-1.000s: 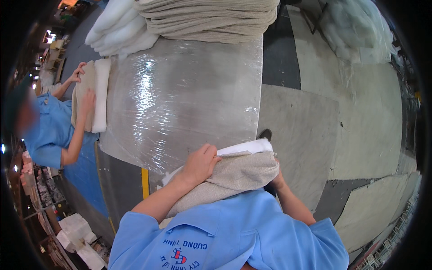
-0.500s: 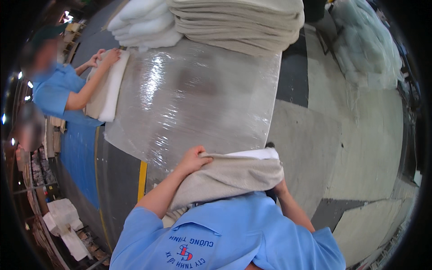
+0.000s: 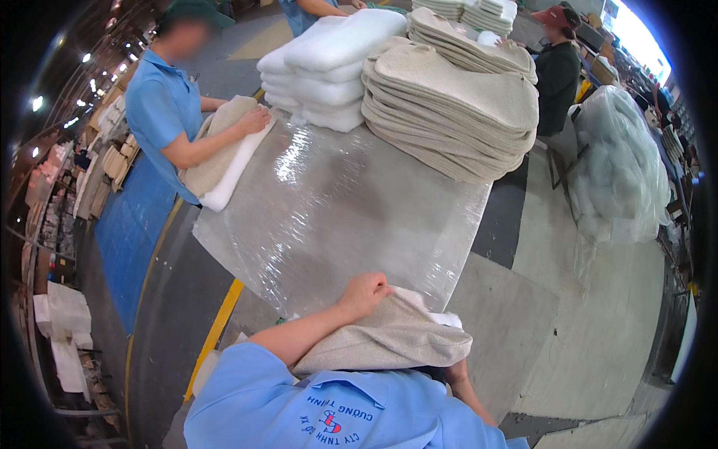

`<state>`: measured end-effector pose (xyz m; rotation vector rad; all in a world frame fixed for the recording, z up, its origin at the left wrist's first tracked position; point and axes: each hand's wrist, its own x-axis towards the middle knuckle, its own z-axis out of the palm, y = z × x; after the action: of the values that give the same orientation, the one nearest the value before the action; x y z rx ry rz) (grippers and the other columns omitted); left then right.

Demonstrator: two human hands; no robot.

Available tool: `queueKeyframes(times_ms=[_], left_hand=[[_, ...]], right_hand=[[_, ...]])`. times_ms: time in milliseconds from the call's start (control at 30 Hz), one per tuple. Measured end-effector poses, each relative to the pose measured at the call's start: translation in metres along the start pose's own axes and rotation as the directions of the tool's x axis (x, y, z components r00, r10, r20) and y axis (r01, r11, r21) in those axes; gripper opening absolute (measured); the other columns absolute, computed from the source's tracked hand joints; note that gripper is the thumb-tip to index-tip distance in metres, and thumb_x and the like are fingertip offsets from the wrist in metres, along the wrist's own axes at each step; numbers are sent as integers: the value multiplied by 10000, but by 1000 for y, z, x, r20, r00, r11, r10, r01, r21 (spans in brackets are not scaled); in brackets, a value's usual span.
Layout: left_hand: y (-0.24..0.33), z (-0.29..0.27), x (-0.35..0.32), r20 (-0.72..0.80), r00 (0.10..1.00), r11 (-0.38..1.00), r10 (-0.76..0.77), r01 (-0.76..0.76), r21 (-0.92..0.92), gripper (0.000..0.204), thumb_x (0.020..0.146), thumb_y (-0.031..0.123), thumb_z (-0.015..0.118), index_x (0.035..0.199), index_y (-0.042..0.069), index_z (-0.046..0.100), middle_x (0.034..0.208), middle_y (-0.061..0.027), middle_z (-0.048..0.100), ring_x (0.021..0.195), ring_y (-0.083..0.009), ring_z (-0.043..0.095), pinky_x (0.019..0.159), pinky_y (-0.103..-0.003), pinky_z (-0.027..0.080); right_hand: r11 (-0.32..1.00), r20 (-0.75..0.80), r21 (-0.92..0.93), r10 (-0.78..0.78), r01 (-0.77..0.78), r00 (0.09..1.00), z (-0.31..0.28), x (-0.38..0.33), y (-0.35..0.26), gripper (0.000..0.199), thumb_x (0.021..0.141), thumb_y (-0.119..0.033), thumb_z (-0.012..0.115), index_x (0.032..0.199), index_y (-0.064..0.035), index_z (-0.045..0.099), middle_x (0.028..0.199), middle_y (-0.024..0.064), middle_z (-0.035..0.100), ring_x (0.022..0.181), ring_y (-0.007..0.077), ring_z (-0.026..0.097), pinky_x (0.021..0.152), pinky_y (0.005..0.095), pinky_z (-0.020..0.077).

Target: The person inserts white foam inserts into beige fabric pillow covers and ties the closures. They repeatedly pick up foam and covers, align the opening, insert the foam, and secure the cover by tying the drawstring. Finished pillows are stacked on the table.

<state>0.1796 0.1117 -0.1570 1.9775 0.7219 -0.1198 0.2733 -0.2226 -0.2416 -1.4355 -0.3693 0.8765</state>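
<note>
Head view. The left hand (image 3: 364, 292) rested on top of a folded beige fabric piece (image 3: 389, 340), its fingers curled down and gripping the upper edge of the cloth. A white padding layer (image 3: 437, 314) showed under the far edge of the beige piece, the two lying together as one bundle. The bundle sat at the near edge of a work table covered with clear plastic film (image 3: 336, 202), just in front of the person's chest. The right hand (image 3: 458, 372) was largely hidden beneath the bundle; only its wrist and part of the palm showed, so whether its fingers were closed on the cloth could not be told.

At the far end of the table stood a tall stack of beige fabric pieces (image 3: 456, 112), and just beside it, to the left, a stack of white pads (image 3: 329, 63). At the left edge of the table a co-worker in a blue shirt (image 3: 161, 112) pressed both hands on another beige and white bundle (image 3: 224, 153). A bulging clear plastic bag (image 3: 621, 161) stood to the right of the table.

Judged progress: one beige piece appeared paired with its pad and in hand, not yet laid flat on the film. The far stacks were tall, so most pieces appeared to remain unhandled.
</note>
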Motion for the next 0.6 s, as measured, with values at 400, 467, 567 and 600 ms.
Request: queueKeyframes(times_ms=[400,467,567,600], left_hand=[[-64,-31,-34,332,917,967,-223,252,-47,411,947,386,722,1179,47,730,1016,-25,738,928,-130,639,801,-306,506],[-79,-53,-36,492,849,948,-193,290,-128,336,923,375,754,1031,58,729,870,7,673,800,-116,581,701,-311,469],[-97,-88,-60,704,699,919,-126,349,-182,308,909,368,768,881,72,686,743,36,582,688,-103,503,610,-317,416],[-96,-94,-71,768,632,910,-101,371,-185,315,909,367,767,843,76,665,716,43,553,664,-100,478,589,-318,399]], right_hand=[[997,15,18,69,-69,998,7,17,-8,469,919,-147,735,1355,-43,594,1298,110,667,1128,231,667,934,432,567],[997,17,17,78,-78,997,6,18,-12,466,924,-155,730,1356,-45,592,1296,111,667,1126,233,669,928,437,570],[996,25,10,89,-90,996,3,18,-14,463,932,-169,723,1358,-48,589,1292,111,667,1123,236,670,918,445,574],[994,22,9,105,-105,994,3,19,-13,462,934,-173,720,1359,-49,588,1291,111,667,1122,237,671,915,448,575]])
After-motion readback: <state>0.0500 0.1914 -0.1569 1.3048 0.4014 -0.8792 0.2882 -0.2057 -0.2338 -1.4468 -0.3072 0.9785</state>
